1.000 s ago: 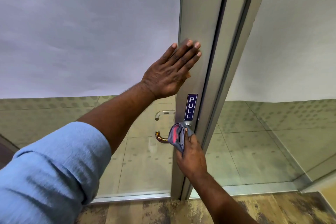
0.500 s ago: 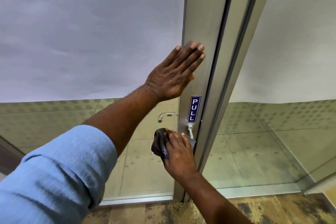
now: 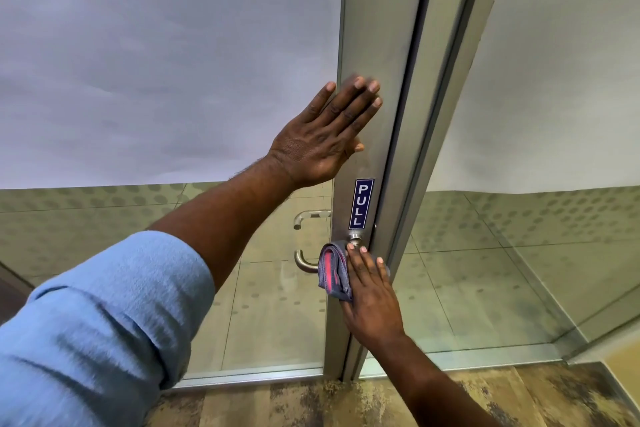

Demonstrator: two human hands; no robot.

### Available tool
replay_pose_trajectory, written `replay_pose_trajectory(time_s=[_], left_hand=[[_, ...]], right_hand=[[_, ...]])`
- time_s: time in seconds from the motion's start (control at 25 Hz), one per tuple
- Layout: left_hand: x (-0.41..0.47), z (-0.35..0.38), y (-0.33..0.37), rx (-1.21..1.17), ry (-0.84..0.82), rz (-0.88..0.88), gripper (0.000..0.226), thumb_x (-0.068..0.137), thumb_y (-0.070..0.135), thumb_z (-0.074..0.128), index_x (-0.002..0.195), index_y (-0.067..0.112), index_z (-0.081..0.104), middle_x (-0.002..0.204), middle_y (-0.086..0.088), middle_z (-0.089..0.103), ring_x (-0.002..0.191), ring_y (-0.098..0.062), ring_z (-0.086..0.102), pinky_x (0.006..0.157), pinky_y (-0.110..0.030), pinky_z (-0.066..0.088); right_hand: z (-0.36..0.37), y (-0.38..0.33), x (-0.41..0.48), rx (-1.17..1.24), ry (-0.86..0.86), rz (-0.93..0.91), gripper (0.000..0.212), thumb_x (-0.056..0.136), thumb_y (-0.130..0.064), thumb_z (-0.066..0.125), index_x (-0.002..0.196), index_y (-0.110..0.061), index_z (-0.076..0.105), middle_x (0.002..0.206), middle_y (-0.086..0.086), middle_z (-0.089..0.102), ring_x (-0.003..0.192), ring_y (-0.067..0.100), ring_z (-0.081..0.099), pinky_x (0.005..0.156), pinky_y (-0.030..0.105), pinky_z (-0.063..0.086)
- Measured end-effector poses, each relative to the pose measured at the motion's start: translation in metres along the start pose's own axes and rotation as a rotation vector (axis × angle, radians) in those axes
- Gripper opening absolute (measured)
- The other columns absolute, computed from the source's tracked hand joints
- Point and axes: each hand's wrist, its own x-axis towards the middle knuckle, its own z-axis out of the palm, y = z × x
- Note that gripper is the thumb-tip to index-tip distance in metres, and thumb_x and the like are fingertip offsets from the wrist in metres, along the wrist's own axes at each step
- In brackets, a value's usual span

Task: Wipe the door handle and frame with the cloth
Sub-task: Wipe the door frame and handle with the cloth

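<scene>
Against the metal door frame (image 3: pixel 377 45), the left hand (image 3: pixel 320 142) lies flat with its fingers spread, holding nothing. Lower on the frame, just under the blue PULL sign (image 3: pixel 361 203), the right hand (image 3: pixel 372 295) presses a bunched grey and pink cloth (image 3: pixel 333 270) over the door handle (image 3: pixel 304 262), whose curved end pokes out left of the cloth, before the glass panel (image 3: pixel 166 62).

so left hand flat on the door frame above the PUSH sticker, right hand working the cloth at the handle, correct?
One error: in the head view the sticker reads PULL, not PUSH. The rest holds: the left hand lies flat on the door frame above it, and the right hand presses the cloth at the handle.
</scene>
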Motion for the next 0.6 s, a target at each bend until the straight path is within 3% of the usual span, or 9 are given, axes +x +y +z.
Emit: replay_pose_trajectory(time_s=[0.32,0.44,0.6], left_hand=[[0.0,0.003,-0.001,-0.004,0.006,0.005,0.062,0.112,0.042,0.023,0.165,0.009,0.019,0.171,-0.016,0.024,0.159,-0.032,0.02,0.129,-0.046,0.005],[0.0,0.004,-0.001,0.006,0.013,0.004,0.062,0.113,0.043,0.023,0.165,0.009,0.021,0.171,-0.016,0.025,0.158,-0.032,0.02,0.129,-0.045,0.003],[0.001,0.003,-0.001,0.006,0.016,0.0,0.062,0.113,0.042,0.023,0.164,0.009,0.022,0.171,-0.016,0.026,0.158,-0.032,0.02,0.129,-0.044,0.001]], right_hand=[[0.011,-0.044,0.036,-0.069,-0.038,-0.066,0.081,0.085,-0.042,0.059,0.158,-0.025,0.026,0.158,0.006,0.041,0.148,0.026,0.033,0.124,0.052,0.012],[0.014,-0.066,0.052,-0.053,-0.103,-0.125,0.085,0.082,-0.038,0.061,0.157,-0.031,0.024,0.157,0.005,0.038,0.144,0.027,0.033,0.124,0.051,0.014],[0.022,-0.067,0.045,-0.095,-0.147,-0.312,0.077,0.077,-0.029,0.069,0.149,-0.038,0.041,0.166,0.003,0.021,0.153,0.03,0.015,0.122,0.057,0.01]])
